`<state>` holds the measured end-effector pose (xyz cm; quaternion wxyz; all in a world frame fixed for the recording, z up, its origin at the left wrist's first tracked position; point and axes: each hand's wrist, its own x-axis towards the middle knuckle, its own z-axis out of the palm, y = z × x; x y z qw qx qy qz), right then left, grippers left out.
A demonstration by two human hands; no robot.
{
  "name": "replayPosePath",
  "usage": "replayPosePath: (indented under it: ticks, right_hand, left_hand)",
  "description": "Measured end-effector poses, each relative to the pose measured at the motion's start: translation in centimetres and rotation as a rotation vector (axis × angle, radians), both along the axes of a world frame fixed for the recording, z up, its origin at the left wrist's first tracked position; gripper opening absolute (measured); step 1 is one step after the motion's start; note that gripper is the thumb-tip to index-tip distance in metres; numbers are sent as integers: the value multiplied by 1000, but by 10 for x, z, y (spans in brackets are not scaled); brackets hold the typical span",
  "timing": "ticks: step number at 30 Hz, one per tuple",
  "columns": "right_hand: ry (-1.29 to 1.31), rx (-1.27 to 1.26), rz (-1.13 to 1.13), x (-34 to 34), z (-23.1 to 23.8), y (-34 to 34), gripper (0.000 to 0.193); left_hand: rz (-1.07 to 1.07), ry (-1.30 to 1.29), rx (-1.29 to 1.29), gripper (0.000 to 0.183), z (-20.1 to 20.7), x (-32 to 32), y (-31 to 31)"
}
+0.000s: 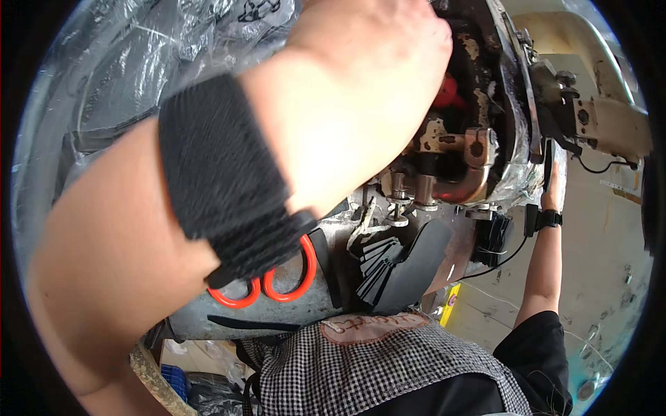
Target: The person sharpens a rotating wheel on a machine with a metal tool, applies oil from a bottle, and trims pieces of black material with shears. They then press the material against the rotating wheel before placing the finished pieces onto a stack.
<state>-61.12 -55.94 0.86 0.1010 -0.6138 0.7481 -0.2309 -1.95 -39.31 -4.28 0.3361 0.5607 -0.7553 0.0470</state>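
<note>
My left forearm, with a wide black band (222, 173) on it, crosses from the lower left to the top. The back of my left hand (385, 31) is over a worn machine head (479, 90) that looks like a sewing machine; its fingers are out of sight. At the right, my right hand (555, 180), with a black strap at its wrist, reaches along the machine's far side. Machine parts partly cover it, and its fingers do not show clearly. Below the machine head, a fanned stack of black flat pieces (392, 270) lies on the metal work surface (277, 313).
Orange-handled scissors (305, 277) lie partly under my left forearm. A thin black strip (253, 324) rests near the front edge. Crumpled clear plastic (146, 59) covers the far left. A black cable (496, 267) runs toward my right wrist. A checked apron (388, 364) is against the near edge.
</note>
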Motion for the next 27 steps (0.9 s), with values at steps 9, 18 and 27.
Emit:
replayPosePath:
  ticks: [9,18,27]
  right_hand:
    - [351,-6,-155,35,22,29,54]
    - [829,2,218,-58,36,26,60]
    - [2,-37,35,4,27,27,59]
  left_hand:
    - [4,37,84,50,-17,-5,-6]
    - [-2,45,135,49,-20,-13,-10]
    - [9,18,190,49,-14,-15,-8]
